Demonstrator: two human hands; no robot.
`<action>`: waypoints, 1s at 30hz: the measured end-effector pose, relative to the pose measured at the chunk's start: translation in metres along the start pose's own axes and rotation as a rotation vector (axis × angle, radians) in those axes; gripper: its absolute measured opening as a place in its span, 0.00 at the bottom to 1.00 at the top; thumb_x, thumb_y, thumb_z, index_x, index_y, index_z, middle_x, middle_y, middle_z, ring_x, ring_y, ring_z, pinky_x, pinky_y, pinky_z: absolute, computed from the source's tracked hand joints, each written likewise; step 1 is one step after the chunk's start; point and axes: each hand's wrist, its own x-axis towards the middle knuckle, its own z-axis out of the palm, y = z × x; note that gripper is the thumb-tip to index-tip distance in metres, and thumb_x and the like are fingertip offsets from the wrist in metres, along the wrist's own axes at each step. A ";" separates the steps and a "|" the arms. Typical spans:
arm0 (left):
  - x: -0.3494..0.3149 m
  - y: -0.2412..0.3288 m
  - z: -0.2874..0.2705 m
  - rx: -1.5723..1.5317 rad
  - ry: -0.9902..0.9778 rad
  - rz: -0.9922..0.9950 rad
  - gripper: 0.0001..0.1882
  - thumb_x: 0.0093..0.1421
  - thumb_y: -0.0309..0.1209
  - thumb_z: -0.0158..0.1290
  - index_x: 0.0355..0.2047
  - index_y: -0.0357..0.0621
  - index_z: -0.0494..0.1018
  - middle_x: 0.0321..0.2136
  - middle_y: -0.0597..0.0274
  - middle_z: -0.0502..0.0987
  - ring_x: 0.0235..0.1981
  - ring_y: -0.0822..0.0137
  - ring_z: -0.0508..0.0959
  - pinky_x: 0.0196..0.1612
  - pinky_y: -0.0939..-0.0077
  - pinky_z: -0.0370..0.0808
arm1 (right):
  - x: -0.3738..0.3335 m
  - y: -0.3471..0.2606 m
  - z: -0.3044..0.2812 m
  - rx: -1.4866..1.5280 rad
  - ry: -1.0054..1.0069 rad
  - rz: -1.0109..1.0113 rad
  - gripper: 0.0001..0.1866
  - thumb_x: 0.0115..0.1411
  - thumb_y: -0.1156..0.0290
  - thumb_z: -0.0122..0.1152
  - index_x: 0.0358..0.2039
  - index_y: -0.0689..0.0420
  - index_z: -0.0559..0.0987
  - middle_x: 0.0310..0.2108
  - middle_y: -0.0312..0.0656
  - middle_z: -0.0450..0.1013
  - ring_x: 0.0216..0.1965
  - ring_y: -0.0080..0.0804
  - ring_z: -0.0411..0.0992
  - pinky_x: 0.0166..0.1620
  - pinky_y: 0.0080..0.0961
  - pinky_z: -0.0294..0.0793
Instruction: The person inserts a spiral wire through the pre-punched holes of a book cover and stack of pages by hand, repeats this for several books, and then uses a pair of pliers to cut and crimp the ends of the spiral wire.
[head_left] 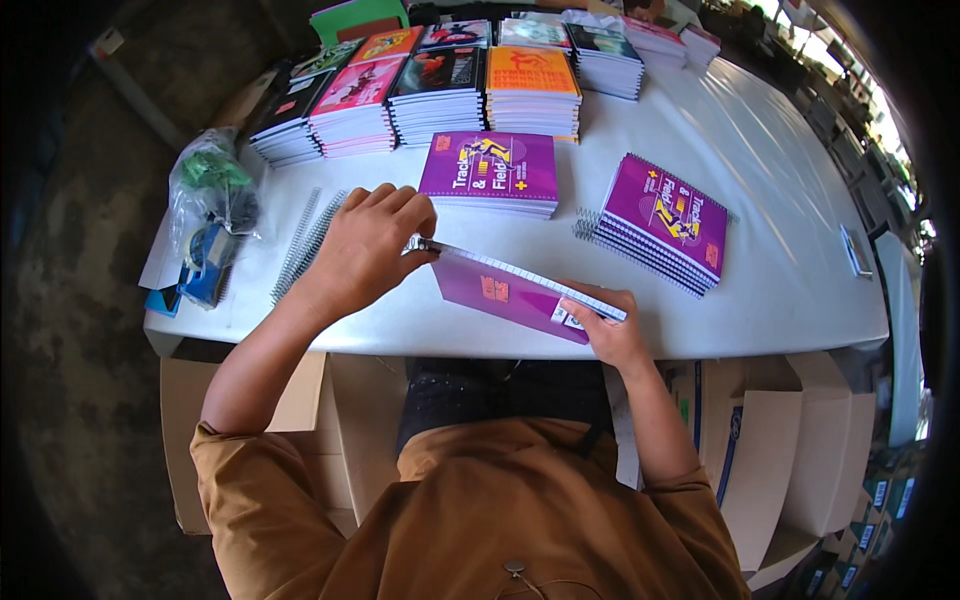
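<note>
A purple notebook (512, 290) is held up on edge above the table's near side, its punched edge facing upward. My right hand (612, 325) grips its right end, thumb on the cover beside a white label. At the left end, the closed fingers of my left hand (378, 240) pinch a small dark, silvery piece (420, 243) that looks like the end of a wire coil; the fingers partly hide it. Beyond the notebook lies a stack of matching purple covers and pages (490, 175). To the right is a pile of coil-bound purple notebooks (665, 220).
Loose wire coils (305, 240) lie left of my left forearm. Next to them are a clear plastic bag (212, 185) and a blue tape dispenser (207, 262). Several book stacks (437, 95) line the far side of the white table (790, 210). Open cardboard boxes (765, 470) stand below.
</note>
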 end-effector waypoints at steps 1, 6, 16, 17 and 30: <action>0.000 0.001 0.007 0.012 0.333 0.143 0.18 0.48 0.29 0.59 0.40 0.48 0.68 0.40 0.59 0.71 0.45 0.61 0.71 0.48 0.66 0.65 | 0.000 0.001 0.001 -0.005 0.008 -0.019 0.12 0.56 0.78 0.57 0.42 0.60 0.78 0.35 0.43 0.77 0.33 0.23 0.74 0.36 0.18 0.72; -0.009 -0.002 -0.006 0.031 0.217 0.157 0.12 0.47 0.30 0.60 0.32 0.44 0.71 0.28 0.65 0.75 0.37 0.59 0.74 0.44 0.64 0.67 | -0.004 0.001 0.010 -0.009 0.013 -0.034 0.13 0.55 0.80 0.57 0.42 0.60 0.78 0.36 0.42 0.78 0.33 0.22 0.74 0.37 0.19 0.72; 0.000 0.004 0.040 0.207 0.680 0.114 0.39 0.47 0.52 0.56 0.52 0.37 0.60 0.55 0.44 0.58 0.59 0.43 0.54 0.58 0.48 0.47 | -0.006 0.005 0.008 -0.100 0.034 -0.168 0.20 0.49 0.86 0.54 0.44 0.58 0.77 0.38 0.46 0.76 0.37 0.34 0.76 0.41 0.23 0.74; 0.003 -0.003 0.068 0.227 0.921 0.045 0.51 0.47 0.60 0.52 0.59 0.31 0.52 0.60 0.38 0.51 0.63 0.39 0.46 0.61 0.42 0.39 | -0.007 0.004 0.010 -0.102 0.033 -0.191 0.21 0.48 0.87 0.55 0.44 0.58 0.77 0.39 0.46 0.76 0.38 0.36 0.76 0.42 0.24 0.74; -0.014 -0.009 0.187 0.268 1.025 0.295 0.61 0.48 0.74 0.29 0.60 0.24 0.40 0.59 0.23 0.40 0.62 0.30 0.32 0.56 0.34 0.21 | -0.015 0.005 0.037 -0.175 0.161 -0.375 0.19 0.47 0.84 0.58 0.42 0.60 0.78 0.36 0.45 0.77 0.35 0.38 0.76 0.38 0.27 0.74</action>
